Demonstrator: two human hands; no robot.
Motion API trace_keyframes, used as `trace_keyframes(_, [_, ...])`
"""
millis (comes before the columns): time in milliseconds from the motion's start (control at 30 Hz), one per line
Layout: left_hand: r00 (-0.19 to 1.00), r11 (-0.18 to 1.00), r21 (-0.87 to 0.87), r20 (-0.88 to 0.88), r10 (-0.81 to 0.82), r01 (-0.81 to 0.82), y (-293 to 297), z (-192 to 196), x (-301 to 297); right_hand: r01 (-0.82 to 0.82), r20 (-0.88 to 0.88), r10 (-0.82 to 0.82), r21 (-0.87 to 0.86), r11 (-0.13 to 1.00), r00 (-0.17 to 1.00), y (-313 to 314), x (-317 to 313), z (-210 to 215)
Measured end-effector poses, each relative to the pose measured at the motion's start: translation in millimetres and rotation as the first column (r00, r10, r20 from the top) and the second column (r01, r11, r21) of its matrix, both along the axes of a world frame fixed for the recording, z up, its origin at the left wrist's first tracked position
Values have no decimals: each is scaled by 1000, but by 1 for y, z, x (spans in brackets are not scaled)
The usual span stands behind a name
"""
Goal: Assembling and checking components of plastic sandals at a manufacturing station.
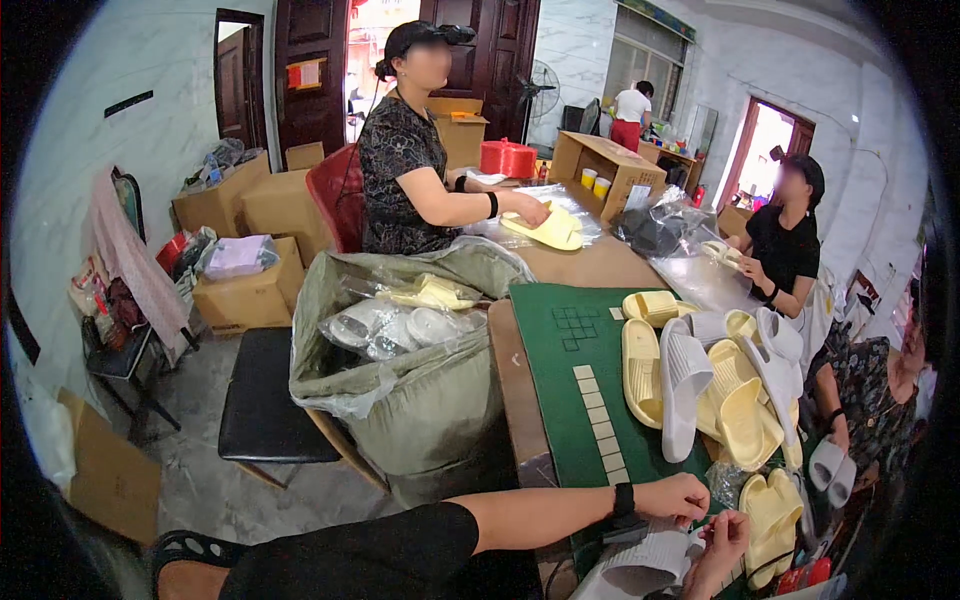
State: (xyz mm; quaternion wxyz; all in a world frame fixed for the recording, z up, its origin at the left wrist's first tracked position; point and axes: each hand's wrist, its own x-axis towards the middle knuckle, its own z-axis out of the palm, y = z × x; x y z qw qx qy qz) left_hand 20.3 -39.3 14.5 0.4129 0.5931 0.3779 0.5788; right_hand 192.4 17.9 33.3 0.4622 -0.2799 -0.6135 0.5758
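My left hand (676,497), a dark band on its wrist, reaches in over the near edge of the table with its fingers pinched together. Close beside it, my right hand (724,545) is also closed in a pinch. A thin greenish strand seems to run between the fingertips, too small to name. Just below both hands lies a pale grey slipper (645,562), partly covered by them. To their right rests a pair of yellow slippers (770,520). Farther up the green mat (545,345) is a heap of yellow slippers (742,400) and grey slippers (686,385).
Left of the table stands a large sack (420,410) with bagged slippers, beside a black stool (270,395). Across the table, one person handles a yellow slipper (548,228); others work at the right. An open cardboard box (600,165) stands at the back.
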Motion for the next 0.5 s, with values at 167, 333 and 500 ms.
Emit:
trace_keyframes(167, [998,999,36,-68,7,-5,-2,5,2,-54,51,53,23,998,997,3,3,0])
trace_keyframes(333, [1000,1000,21,-9,23,-23,-5,4,3,-37,139,28,63,997,990,-9,9,11])
trace_keyframes(500, [999,998,53,-8,34,-34,-1,3,2,27,90,-29,27,999,996,-2,1,1])
